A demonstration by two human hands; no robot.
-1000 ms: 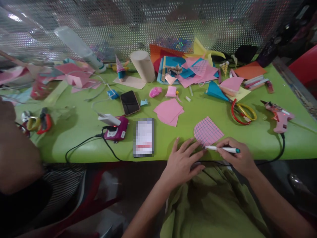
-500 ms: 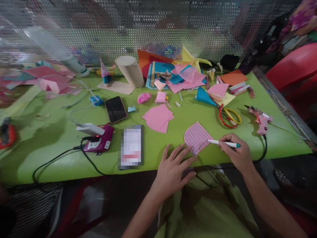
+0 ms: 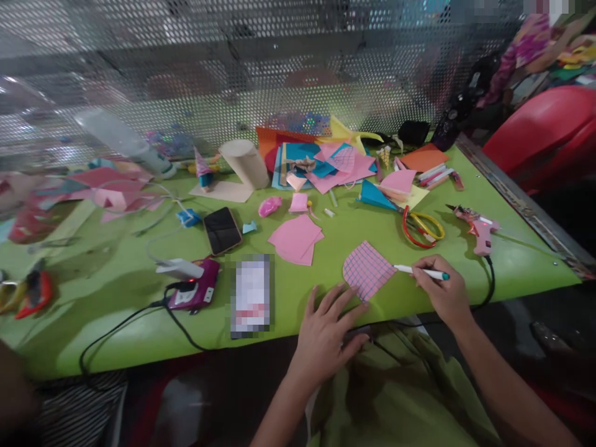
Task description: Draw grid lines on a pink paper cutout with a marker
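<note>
A pink fan-shaped paper piece (image 3: 367, 268) with a dark grid of lines lies near the table's front edge. My left hand (image 3: 328, 326) rests with fingers spread, its fingertips at the lower edge of this piece. In my right hand (image 3: 442, 288) is a white marker (image 3: 428, 273) with a green end, its tip close to the right corner of the piece. Plain pink paper pieces (image 3: 297, 239) lie overlapped to the upper left. Behind the right hand are scissors (image 3: 423, 228) with red and yellow handles.
A pink glue gun (image 3: 479, 230) with a cord lies on the right of the green table (image 3: 298, 292). Two phones, one dark (image 3: 222, 231), and a purple power adapter (image 3: 198, 288) are to the left. Coloured sheets (image 3: 344, 174) and a beige cylinder (image 3: 244, 162) stand at the back.
The camera view has shifted, bringing more of the left side into sight. The marker tip has moved slightly toward the right corner of the gridded piece. My left hand stays by its lower edge.
</note>
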